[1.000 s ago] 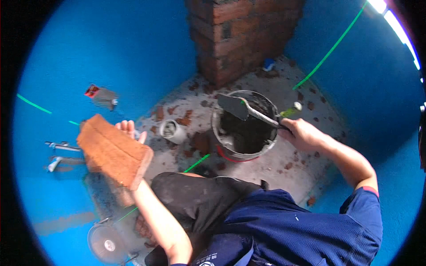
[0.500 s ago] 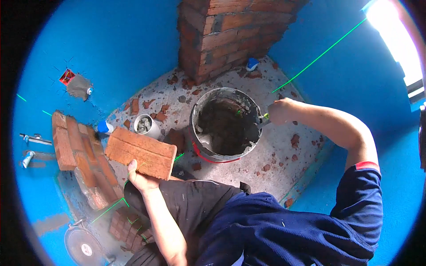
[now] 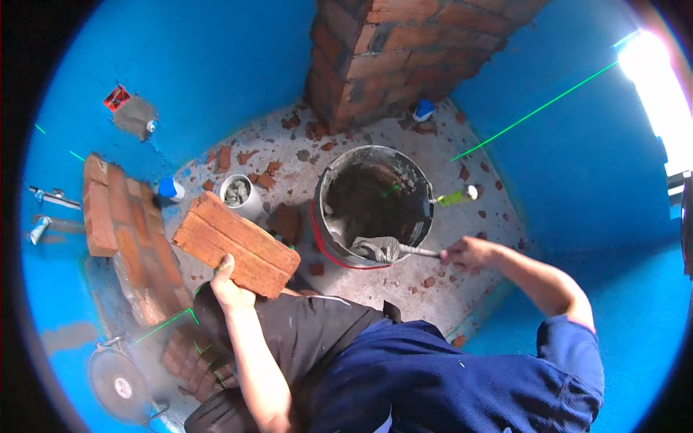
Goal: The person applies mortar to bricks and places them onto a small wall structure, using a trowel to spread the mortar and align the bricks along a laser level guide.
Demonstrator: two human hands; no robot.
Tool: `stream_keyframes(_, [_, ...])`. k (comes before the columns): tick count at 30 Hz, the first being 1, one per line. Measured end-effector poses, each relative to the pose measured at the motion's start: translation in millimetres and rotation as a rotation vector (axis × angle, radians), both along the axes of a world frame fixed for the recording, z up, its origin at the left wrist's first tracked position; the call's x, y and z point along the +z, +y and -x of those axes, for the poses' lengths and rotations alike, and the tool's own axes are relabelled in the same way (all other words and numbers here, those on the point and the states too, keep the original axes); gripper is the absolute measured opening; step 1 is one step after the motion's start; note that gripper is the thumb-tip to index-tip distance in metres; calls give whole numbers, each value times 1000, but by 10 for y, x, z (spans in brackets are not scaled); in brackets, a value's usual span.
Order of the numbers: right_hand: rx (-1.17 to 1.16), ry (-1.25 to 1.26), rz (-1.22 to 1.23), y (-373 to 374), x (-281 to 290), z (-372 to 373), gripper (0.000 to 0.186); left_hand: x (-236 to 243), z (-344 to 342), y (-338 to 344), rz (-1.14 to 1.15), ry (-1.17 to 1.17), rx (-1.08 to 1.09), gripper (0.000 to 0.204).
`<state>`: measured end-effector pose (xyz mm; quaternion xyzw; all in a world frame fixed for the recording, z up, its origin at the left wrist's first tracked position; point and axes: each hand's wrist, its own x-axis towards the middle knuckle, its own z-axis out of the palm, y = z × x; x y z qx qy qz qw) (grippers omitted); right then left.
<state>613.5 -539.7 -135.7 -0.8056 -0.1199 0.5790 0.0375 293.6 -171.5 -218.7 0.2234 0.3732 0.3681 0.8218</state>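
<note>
My left hand (image 3: 232,287) grips an orange-red brick (image 3: 237,244) from below, thumb laid on its face, left of the mortar bucket. A round bucket (image 3: 317,216) with a red band stands on the floor in front of me, with dark grey mortar (image 3: 364,202) inside. My right hand (image 3: 473,254), slightly blurred, is closed round the handle of a trowel (image 3: 419,251). The trowel's mortar-coated blade is at the near edge of the bucket. A yellow-green handle with a pale end (image 3: 458,196) sticks out from the bucket's right rim.
A brick pillar (image 3: 390,65) rises at the back. On the left stands a low brick wall (image 3: 130,238), near a white pot (image 3: 242,196) of grey mortar. Brick scraps (image 3: 224,159) litter the floor. A round disc-like device (image 3: 121,386) is at lower left; stacked bricks (image 3: 191,357) lie beside it.
My right hand has moved from the bucket's right rim toward me, and the trowel blade now shows at the near edge. The brick in my left hand has tilted, its right end lower.
</note>
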Motion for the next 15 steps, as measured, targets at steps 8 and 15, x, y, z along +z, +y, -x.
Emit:
stream_keyframes(8, [-610, 168, -487, -306, 12, 595, 35, 381, -305, -24, -362, -23, -313, 74])
stream_keyframes(15, [-549, -84, -829, -234, 1001, 420, 28, 775, -813, -315, -447, -21, -713, 75])
